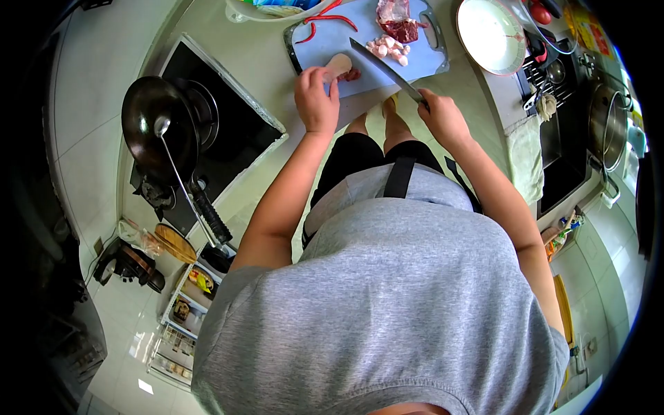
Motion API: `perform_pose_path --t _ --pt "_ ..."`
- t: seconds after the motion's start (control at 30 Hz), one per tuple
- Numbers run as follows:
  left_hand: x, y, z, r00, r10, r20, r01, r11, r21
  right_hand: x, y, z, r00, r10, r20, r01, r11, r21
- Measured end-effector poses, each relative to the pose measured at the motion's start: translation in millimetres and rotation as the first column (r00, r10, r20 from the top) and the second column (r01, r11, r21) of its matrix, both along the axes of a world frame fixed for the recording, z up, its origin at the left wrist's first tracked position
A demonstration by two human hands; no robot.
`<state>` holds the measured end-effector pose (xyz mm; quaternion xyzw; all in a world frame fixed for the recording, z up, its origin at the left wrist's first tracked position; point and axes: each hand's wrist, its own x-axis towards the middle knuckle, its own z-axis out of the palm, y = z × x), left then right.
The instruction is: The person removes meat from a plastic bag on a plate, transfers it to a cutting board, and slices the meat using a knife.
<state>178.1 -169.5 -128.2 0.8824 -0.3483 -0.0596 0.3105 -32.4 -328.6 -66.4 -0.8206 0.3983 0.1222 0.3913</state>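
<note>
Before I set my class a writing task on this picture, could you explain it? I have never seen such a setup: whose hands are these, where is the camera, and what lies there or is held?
There is no machine: one person works with bare hands. The single picture comes from a camera on their head, looking down past their grey shirt. The left hand grips a pale piece with darker red meat beside it, on a blue cutting board. The right hand holds a knife, its blade slanting over the board. Also there are red chillies, small pinkish chunks and larger raw meat. Right of the board is a white bowl; to the left, a wok with a ladle.
</note>
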Motion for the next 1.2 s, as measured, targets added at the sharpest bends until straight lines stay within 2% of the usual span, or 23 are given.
perform_pose_path --t 0.1,0.13,0.2,0.33,0.43,0.5,0.53,0.57,0.6,0.63,0.67,0.73,0.77,0.8,0.83,0.87,0.93,0.97,1.0,1.03,1.07,1.13,1.2 --pt "14.0 -5.2 -8.3 0.892 -0.407 0.195 0.431 0.897 -0.097 7.2 3.3 -1.0 0.999 -0.008 -0.039 0.009 1.0 0.005" --pt "18.1 -7.6 -11.5 0.891 -0.41 0.193 0.434 0.896 -0.098 9.9 4.6 1.7 0.999 -0.012 -0.041 0.012 1.0 0.005" --pt "25.5 -12.5 -18.7 0.822 -0.533 0.201 0.555 0.829 -0.074 15.0 4.8 8.9 0.999 0.003 -0.044 -0.004 1.0 -0.003" --pt "36.5 -11.8 -31.7 0.808 -0.555 0.198 0.578 0.811 -0.085 17.9 4.5 8.4 0.998 0.008 -0.056 -0.008 1.0 -0.011" --pt "41.2 -15.8 -33.7 0.789 -0.567 0.235 0.589 0.808 -0.027 19.8 3.3 7.3 0.997 0.021 -0.079 -0.024 0.999 -0.032" --pt "40.6 -23.5 -34.7 0.911 -0.41 -0.039 0.406 0.911 -0.073 19.4 -0.6 11.2 0.988 0.015 -0.152 -0.011 1.0 0.028" --pt "38.3 -25.1 -35.8 0.91 -0.413 -0.04 0.409 0.909 -0.076 17.5 -1.1 11.1 0.988 0.012 -0.154 -0.008 1.0 0.026" --pt "36.3 -27.3 -36.6 0.91 -0.282 -0.305 0.223 0.951 -0.212 15.1 -2.2 10.0 0.992 0.002 -0.127 -0.001 1.0 0.01" --pt "33.5 -29.8 -33.5 0.81 -0.167 -0.563 0.001 0.959 -0.283 12.9 -2.8 9.4 0.995 -0.005 -0.101 0.005 1.0 -0.002" --pt "27.1 -30.3 -27.4 0.637 -0.176 -0.751 -0.168 0.919 -0.358 10.9 -3.6 8.7 0.995 -0.007 -0.101 0.008 1.0 0.001" --pt "26.7 -28.6 -26.3 0.637 -0.175 -0.751 -0.166 0.92 -0.355 9.2 -4.5 7.9 0.996 -0.02 -0.082 0.02 1.0 0.002" --pt "25.7 -20.9 -32.0 0.301 -0.013 -0.953 -0.333 0.935 -0.118 7.5 -3.4 6.7 0.997 -0.032 -0.064 0.033 0.999 0.006" --pt "26.3 -16.5 -34.1 0.301 -0.013 -0.953 -0.333 0.936 -0.118 7.1 -2.7 5.7 0.998 -0.035 -0.048 0.035 0.999 0.002" --pt "27.4 -12.9 -32.2 0.633 0.08 -0.77 -0.17 0.985 -0.037 7.5 -2.8 6.0 0.999 -0.039 -0.032 0.039 0.999 -0.004" --pt "27.2 -10.7 -30.9 0.879 0.088 -0.468 -0.045 0.994 0.103 7.7 -3.1 6.4 0.999 -0.041 -0.033 0.041 0.999 -0.005" --pt "24.7 -7.9 -29.7 0.878 0.087 -0.47 -0.043 0.994 0.104 7.8 -1.8 7.3 0.999 -0.04 -0.035 0.04 0.999 -0.002" --pt "20.8 -6.2 -12.1 0.987 -0.038 -0.154 0.041 0.999 0.017 9.2 0.8 8.5 0.999 -0.037 -0.038 0.037 0.999 0.004" --pt "20.9 -4.3 -7.8 0.987 -0.035 -0.154 0.039 0.999 0.019 10.3 1.9 8.6 0.998 -0.034 -0.05 0.034 0.999 0.004" --pt "22.2 -3.0 -4.6 0.965 -0.261 -0.025 0.26 0.965 -0.035 11.4 2.3 8.6 0.998 -0.03 -0.061 0.031 1.0 0.002" --pt "23.0 -1.9 -3.3 0.878 -0.465 0.114 0.473 0.879 -0.058 11.8 2.8 8.4 0.998 -0.029 -0.061 0.029 1.0 0.002" --pt "22.7 -0.9 -7.5 0.879 -0.463 0.113 0.471 0.88 -0.057 11.9 3.8 8.1 0.998 -0.017 -0.064 0.017 1.0 -0.003" --pt "21.9 0.5 -18.9 0.798 -0.567 0.206 0.581 0.814 -0.01 12.0 4.8 6.9 0.998 -0.001 -0.065 0.0 1.0 -0.01" --pt "28.4 4.7 -25.9 0.805 -0.552 0.215 0.57 0.822 -0.023 12.5 4.1 7.4 0.993 0.032 -0.111 -0.037 0.998 -0.048"
